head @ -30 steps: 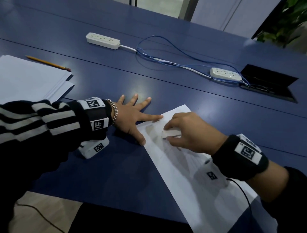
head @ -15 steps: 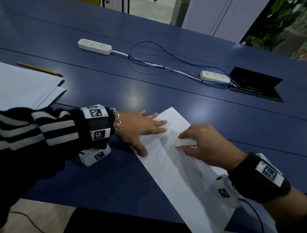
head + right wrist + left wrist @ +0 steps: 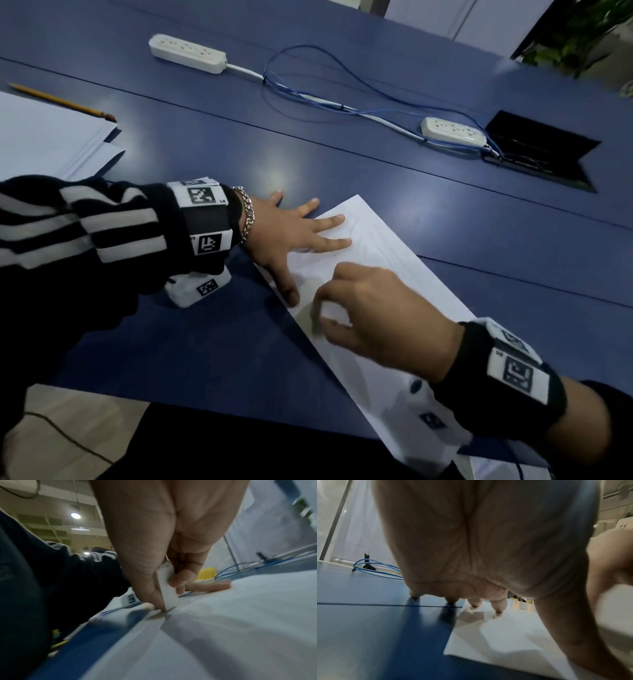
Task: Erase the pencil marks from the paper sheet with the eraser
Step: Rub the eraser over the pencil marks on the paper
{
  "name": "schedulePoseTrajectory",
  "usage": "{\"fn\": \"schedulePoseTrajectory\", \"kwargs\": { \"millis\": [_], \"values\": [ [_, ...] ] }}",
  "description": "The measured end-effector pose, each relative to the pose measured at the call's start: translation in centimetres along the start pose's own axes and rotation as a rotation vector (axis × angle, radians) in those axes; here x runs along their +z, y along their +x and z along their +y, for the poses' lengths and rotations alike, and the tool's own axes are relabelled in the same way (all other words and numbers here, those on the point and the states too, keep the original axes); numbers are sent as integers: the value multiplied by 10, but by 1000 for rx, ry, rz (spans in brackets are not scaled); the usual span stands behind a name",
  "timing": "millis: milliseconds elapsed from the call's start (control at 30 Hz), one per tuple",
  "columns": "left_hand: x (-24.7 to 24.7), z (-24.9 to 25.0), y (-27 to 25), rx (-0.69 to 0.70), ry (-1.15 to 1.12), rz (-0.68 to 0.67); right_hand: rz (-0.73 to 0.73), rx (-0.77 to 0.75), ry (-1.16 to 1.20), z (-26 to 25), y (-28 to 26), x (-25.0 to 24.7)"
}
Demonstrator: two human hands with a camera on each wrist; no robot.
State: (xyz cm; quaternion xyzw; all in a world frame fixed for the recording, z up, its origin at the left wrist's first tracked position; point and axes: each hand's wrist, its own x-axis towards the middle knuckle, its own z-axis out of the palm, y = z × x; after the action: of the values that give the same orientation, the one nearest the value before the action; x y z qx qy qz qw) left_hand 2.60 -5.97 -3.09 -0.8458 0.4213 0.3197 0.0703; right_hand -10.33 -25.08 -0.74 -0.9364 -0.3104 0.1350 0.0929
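A white paper sheet lies at an angle on the blue table, with faint pencil lines near its far end. My left hand lies flat with spread fingers; two fingers and the thumb press the sheet's left edge, as the left wrist view confirms. My right hand pinches a white eraser between thumb and fingers. The eraser's lower edge touches the sheet close to its left border, near my left thumb.
A stack of white paper with a yellow pencil on it sits at the left. Two white power strips, blue cables and an open black cable hatch lie further back.
My right hand has drawn the eraser back along the sheet toward me and to the left edge. My left hand stays pressed on the sheet with its fingers spread again.
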Motion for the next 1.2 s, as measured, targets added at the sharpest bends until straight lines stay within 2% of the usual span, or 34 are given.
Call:
{"fn": "schedulePoseTrajectory", "kwargs": {
  "millis": [67,100,200,267,333,400,433,567,600,667,733,833,900,1000,1067,1200],
  "values": [
    [0,-1,1,6,2,-3,-106,-46,5,-3,-3,-2],
    [0,-1,1,9,-6,-2,-99,-29,0,4,0,-6],
    [1,-3,1,7,-42,2,77,118,-59,32,13,-17],
    [1,-3,1,6,-26,5,101,109,-52,24,9,-12],
    [1,-2,1,1,1,0,0,-3,-21,-3,0,-2],
    [1,-1,1,-1,6,-1,-101,-50,-18,-9,-5,-1],
    [1,-1,1,-1,2,-1,-93,-32,-16,-1,-2,-5],
    [0,-1,1,-4,-20,1,91,105,-86,22,8,-15],
    [0,-1,1,-6,-13,0,84,70,-72,14,4,-10],
    [0,-2,0,-5,2,-6,-51,-35,-21,-16,-8,-1],
    [0,-1,1,-5,9,-8,-140,-63,-2,-17,-11,-4],
    [-1,0,0,-13,-9,-6,-3,60,-30,15,4,-16],
    [0,0,1,-15,-12,-2,61,103,-49,19,3,-12],
    [0,-1,0,-20,1,-9,-69,-1,-23,-10,-12,-2],
    [0,0,0,-19,3,-10,-119,-6,-19,-5,-13,-5],
    [-2,0,-1,-25,4,-10,55,122,-41,22,-6,-7]
  ]
}}
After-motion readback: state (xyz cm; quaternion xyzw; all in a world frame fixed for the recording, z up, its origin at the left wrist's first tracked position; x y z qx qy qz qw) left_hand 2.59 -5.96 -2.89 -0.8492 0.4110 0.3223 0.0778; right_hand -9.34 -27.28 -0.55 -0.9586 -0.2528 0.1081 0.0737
